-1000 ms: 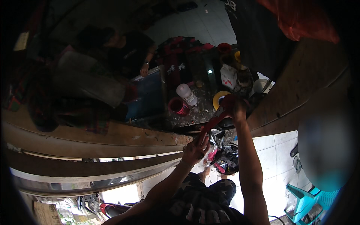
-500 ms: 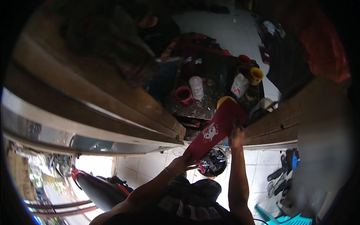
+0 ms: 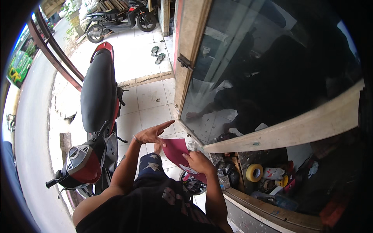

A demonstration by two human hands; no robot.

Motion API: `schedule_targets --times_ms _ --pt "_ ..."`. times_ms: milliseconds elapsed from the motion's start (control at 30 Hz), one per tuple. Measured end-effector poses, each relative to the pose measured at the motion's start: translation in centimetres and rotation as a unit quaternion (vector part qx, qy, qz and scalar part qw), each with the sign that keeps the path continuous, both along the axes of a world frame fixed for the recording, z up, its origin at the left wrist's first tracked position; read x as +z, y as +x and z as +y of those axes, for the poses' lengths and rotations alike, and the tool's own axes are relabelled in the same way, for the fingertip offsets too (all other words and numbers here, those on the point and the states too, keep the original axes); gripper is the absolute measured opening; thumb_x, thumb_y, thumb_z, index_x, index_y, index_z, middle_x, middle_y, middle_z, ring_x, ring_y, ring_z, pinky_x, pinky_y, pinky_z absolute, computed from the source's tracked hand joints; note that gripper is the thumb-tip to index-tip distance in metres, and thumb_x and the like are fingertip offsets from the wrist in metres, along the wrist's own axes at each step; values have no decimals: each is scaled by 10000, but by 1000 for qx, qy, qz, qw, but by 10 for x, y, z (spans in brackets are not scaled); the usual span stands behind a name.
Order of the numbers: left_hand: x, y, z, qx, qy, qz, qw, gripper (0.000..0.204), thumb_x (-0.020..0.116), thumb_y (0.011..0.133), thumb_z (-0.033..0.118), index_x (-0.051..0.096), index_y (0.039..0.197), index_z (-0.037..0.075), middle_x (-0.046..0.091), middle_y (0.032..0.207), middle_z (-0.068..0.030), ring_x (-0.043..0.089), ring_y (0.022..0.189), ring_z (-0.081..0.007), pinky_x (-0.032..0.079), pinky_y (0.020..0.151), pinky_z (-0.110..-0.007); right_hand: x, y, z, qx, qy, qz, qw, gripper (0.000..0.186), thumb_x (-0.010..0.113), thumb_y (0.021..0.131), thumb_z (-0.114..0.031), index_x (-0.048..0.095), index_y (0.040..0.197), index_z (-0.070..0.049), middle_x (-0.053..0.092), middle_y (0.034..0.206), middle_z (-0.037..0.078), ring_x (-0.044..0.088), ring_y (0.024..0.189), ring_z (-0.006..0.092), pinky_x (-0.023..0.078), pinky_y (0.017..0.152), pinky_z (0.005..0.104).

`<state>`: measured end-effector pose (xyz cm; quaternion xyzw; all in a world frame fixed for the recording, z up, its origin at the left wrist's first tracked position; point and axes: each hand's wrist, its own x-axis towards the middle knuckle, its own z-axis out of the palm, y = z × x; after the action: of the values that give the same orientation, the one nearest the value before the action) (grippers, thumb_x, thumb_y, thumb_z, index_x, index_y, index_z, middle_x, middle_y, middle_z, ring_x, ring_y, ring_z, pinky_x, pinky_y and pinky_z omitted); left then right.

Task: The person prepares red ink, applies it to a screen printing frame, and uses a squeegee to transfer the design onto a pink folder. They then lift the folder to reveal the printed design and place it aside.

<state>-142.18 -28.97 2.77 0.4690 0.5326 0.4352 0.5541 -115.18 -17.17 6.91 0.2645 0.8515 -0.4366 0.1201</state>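
Observation:
A dark red flat sheet (image 3: 175, 150), like a folder or card, lies across my lap. My right hand (image 3: 198, 161) rests on its near edge and grips it with curled fingers. My left hand (image 3: 152, 134) hovers just above the sheet's far corner, fingers stretched out and apart, holding nothing. A bracelet shows on my left wrist.
A red and black motorbike (image 3: 95, 116) stands close on my left on the white tiled floor. A glass-fronted wooden cabinet (image 3: 248, 89) rises on my right. Below it a shelf holds a yellow tape roll (image 3: 254, 172), a white bottle and small clutter. Another motorbike (image 3: 116, 17) and sandals lie farther off.
The view has swung from the cluttered shelf toward the tiled floor and motorbike. The red sheet has come down from near the shelf onto my lap, and my left hand has let go.

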Motion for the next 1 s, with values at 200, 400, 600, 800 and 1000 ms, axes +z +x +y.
schedule_targets --times_ms 200,400,600,800,1000 --pt "10 -134 15 17 -70 -9 997 232 823 870 87 775 1062 -35 788 918 -28 653 796 -61 538 773 -260 -15 -199 62 102 -91 57 989 456 596 1036 -359 696 1007 85 716 888 271 706 799 367 539 769 445" --pt "19 -330 -6 309 -41 -48 949 228 750 945 109 755 1114 -44 778 940 -41 689 797 -79 580 760 -254 -21 -409 137 175 -254 -100 946 401 750 964 -327 734 1185 7 773 984 56 676 859 128 549 816 322" --pt "33 -498 -14 478 -69 -32 875 223 722 966 98 735 1138 -43 762 951 -57 704 780 -97 608 750 -248 -52 -580 217 170 -378 -24 910 472 821 862 -81 670 1294 37 747 1189 54 659 1002 92 524 934 277" --pt "0 -605 2 538 -7 -50 841 211 689 988 81 726 1168 -22 752 990 -34 690 831 -79 589 760 -232 -55 -717 280 212 -272 -78 935 488 860 783 -80 721 1247 -24 777 1067 47 683 920 95 521 809 239" --pt "-2 -706 51 603 1 -65 795 208 678 1002 96 722 1181 0 744 980 -5 665 821 -57 536 721 -211 -49 -844 366 102 -371 112 916 404 826 797 -8 708 1181 26 766 1049 90 729 936 147 584 887 288"
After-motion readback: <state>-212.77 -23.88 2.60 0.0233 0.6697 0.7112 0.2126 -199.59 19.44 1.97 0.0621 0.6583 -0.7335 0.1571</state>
